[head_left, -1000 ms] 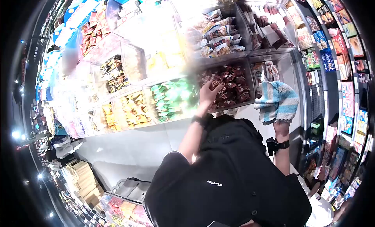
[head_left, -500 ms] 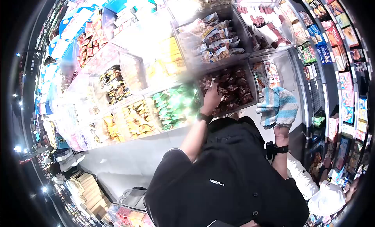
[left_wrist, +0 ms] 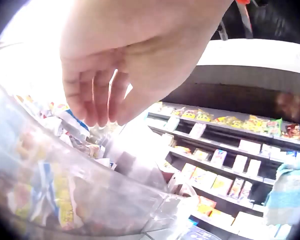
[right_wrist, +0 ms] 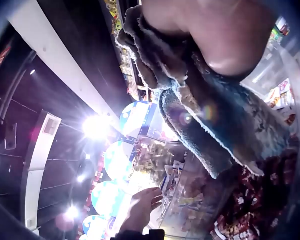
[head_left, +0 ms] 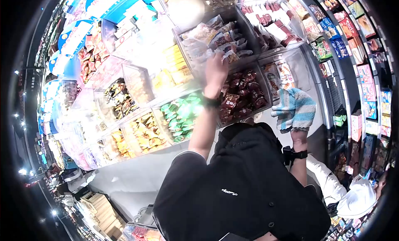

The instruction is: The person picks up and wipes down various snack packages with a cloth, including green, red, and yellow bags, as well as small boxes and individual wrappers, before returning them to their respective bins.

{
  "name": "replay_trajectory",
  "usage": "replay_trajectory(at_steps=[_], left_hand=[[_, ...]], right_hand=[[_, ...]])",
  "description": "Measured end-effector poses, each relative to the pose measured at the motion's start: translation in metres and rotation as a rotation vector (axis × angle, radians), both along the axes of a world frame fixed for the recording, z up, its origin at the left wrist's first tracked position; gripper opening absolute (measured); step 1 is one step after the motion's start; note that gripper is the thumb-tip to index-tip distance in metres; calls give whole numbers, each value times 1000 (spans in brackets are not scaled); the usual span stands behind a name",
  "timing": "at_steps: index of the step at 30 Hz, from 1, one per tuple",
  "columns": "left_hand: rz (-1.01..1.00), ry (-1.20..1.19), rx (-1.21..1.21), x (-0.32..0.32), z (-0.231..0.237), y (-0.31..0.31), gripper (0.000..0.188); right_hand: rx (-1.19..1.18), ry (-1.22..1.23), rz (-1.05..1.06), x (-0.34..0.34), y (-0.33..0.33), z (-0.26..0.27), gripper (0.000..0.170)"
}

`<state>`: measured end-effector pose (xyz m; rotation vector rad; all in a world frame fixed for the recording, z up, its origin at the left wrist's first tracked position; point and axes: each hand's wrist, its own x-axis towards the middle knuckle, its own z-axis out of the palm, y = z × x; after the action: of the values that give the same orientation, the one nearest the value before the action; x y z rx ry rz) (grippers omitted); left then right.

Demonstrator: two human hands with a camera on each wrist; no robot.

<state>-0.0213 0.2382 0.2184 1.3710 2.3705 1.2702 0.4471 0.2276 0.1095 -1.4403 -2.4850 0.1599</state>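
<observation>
My left hand (head_left: 217, 74) reaches over the bin (head_left: 248, 58) of white wrapped packets (head_left: 230, 42). In the left wrist view the fingers of this hand (left_wrist: 125, 65) bend loosely downward beside the packets (left_wrist: 72, 125), with nothing seen in them. A blue and white striped cloth (head_left: 298, 109) covers my right hand, near the bin of long packets (head_left: 285, 73). In the right wrist view the heel of that hand (right_wrist: 230, 32) shows above the cloth (right_wrist: 210, 112); its fingers are hidden. Dark red packets (head_left: 245, 91) lie between the two hands.
Bins of green packets (head_left: 178, 116), yellow packets (head_left: 145, 131) and yellow boxes (head_left: 176, 64) stand to the left. Stocked shelves (head_left: 353, 75) line the right side. A person in white (head_left: 353, 197) is at the lower right, and a wooden crate (head_left: 102, 212) at the lower left.
My left hand has moved up from the dark red packets to the white packets. The cloth-covered hand has stayed nearly in place. The person in white shows more at the lower right.
</observation>
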Motion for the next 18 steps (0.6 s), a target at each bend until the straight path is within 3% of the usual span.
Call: replay_trajectory(at_steps=[3, 9, 12, 15, 18], left_hand=[[-4, 62, -104, -9, -17, 19, 17], [-63, 269, -37, -18, -51, 35, 12], [-52, 253, -171, -18, -49, 41, 6], [-48, 279, -124, -20, -55, 42, 2], [-24, 187, -222, -18, -43, 41, 5]], right_hand=[[-116, -21, -94, -8, -8, 20, 52], [-84, -315, -164, 2, -9, 14, 50], [-63, -304, -161, 8, -13, 14, 49], [-172, -470, -161, 0, -13, 28, 49], [-139, -581, -146, -6, -15, 34, 48]])
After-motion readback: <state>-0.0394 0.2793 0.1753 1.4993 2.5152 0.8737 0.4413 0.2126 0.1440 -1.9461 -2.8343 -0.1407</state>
